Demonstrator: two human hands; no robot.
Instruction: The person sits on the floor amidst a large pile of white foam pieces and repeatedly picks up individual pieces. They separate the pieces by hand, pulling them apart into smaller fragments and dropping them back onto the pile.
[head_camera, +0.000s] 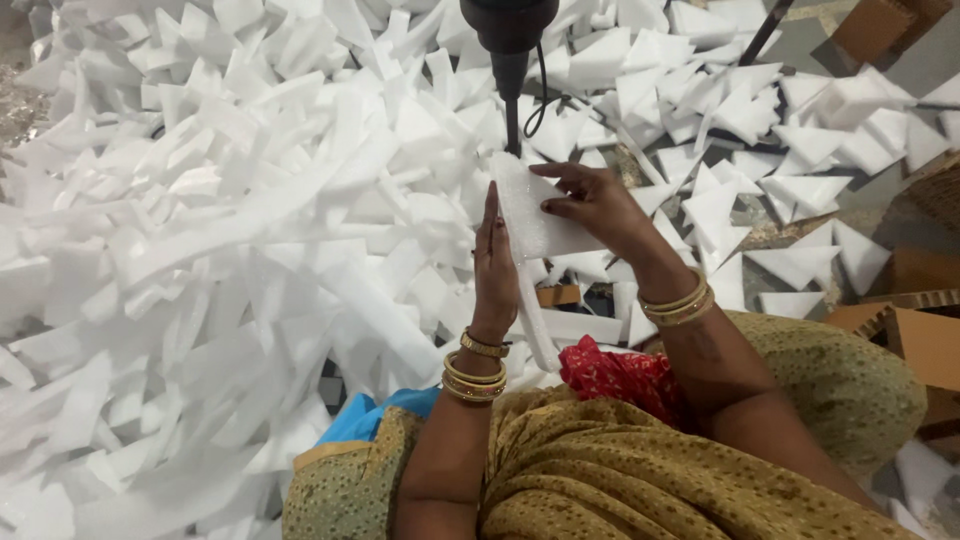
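A white foam piece (530, 210), flat and roughly triangular, is held up in front of me between both hands. My left hand (495, 270) presses flat against its left edge with fingers straight. My right hand (600, 205) grips its right side, thumb and fingers curled on it. A long foam strip (537, 330) hangs down from the piece toward my lap. Just above the piece stands a dark tool (510, 40) with a thin vertical rod (512, 125) and a black cord (540, 100).
A big heap of white foam strips and offcuts (220, 230) covers the floor to the left and ahead. Triangular foam pieces (790, 190) lie scattered at the right. Brown cardboard pieces (925, 330) sit at the right edge.
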